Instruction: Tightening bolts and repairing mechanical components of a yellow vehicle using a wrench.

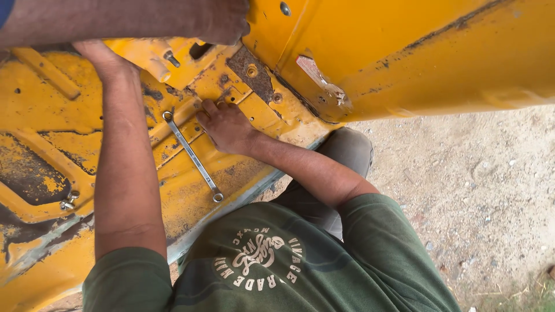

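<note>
Worn yellow metal panel [52, 115], gravel ground [462, 190] beside it; right hand [228, 127] flat beside wrench [192, 156], grip empty; left hand [107, 60] grip unclear

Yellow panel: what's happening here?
A person in a green shirt leans over a rusty yellow metal panel. Their right hand rests flat on it beside a ring spanner lying loose. Their left hand reaches up near a bolted bracket, fingers hidden. Another person's hand reaches in above.

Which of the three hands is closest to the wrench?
The right hand, resting on the yellow panel just beside the wrench; the left hand and the co-worker's hand are farther up.
</note>
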